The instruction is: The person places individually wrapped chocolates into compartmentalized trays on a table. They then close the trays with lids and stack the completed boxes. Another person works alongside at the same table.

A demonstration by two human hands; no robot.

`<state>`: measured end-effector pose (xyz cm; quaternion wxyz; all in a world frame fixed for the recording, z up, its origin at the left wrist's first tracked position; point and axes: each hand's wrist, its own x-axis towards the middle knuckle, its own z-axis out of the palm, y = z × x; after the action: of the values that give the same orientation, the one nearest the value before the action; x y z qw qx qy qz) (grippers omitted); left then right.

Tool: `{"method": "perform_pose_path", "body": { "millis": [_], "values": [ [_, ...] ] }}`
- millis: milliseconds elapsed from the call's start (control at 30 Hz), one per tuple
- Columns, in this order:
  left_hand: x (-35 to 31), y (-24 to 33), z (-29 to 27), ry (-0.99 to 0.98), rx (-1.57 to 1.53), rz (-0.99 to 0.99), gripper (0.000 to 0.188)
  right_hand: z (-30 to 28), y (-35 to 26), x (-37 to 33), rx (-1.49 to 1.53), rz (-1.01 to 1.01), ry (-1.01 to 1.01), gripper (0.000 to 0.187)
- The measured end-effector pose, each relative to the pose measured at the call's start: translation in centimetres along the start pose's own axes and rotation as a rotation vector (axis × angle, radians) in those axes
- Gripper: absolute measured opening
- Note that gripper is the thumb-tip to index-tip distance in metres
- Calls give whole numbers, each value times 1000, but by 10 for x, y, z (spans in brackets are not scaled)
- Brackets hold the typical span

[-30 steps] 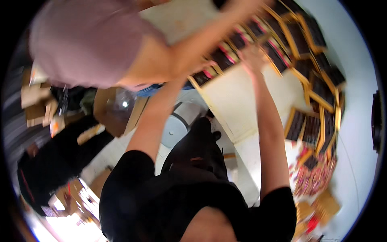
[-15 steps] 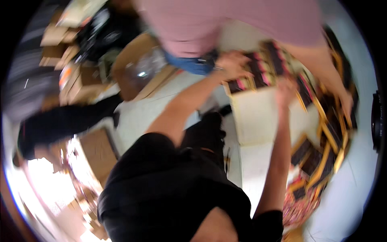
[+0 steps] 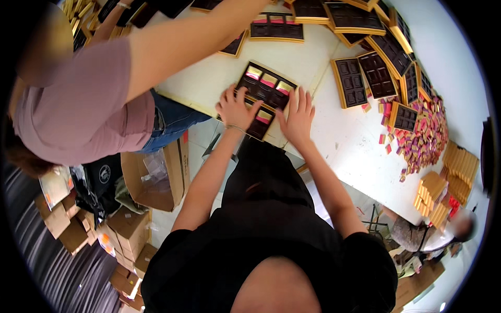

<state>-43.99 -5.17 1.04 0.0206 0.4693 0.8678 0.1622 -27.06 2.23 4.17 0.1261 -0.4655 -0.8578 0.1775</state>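
Two dark brown compartment trays with gold rims lie against each other near the front edge of the white table. The farther tray (image 3: 264, 94) has pink-and-gold pieces (image 3: 269, 80) along its far row; its near row looks dark. My left hand (image 3: 236, 110) covers part of the nearer tray (image 3: 259, 129), which shows one pink-and-gold piece. Its fingers are spread, with their tips at the farther tray's left end. At the right end of the trays is my right hand (image 3: 297, 120), fingers stretched out and apart, its thumb near the joint between them.
A co-worker in a pink shirt (image 3: 78, 104) reaches an arm across the table's left part. Stacked dark trays (image 3: 386, 49) line the far right, beside a heap of small pink-and-gold pieces (image 3: 422, 130). Cardboard boxes (image 3: 177, 169) stand on the floor at left. Another person (image 3: 433, 237) is lower right.
The view has swung, so the co-worker now appears at the left. My hands, apart at a row of trays before, are now close together at two trays.
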Motion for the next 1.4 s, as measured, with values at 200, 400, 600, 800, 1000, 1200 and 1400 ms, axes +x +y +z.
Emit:
{"method": "perform_pose_path", "body": {
  "millis": [200,400,600,800,1000,1200,1400],
  "values": [
    [-14,94,24,-294,-296,-135,56,-4,53,-33,-185,138,-91,86],
    [204,34,-10,-34,191,430,84,1,66,-44,-266,88,-54,74],
    [262,4,20,-368,453,585,85,-10,44,-32,-207,73,21,85],
    [245,-18,8,-408,366,785,93,5,14,-8,-260,184,-77,85],
    [229,-58,10,-323,302,871,81,8,21,-18,-151,138,-45,81],
    [149,-16,6,-327,182,1004,79,-26,64,-99,-166,235,-110,80],
    [43,107,21,-535,196,1086,82,-75,161,-199,-252,367,-118,84]
  ]
}}
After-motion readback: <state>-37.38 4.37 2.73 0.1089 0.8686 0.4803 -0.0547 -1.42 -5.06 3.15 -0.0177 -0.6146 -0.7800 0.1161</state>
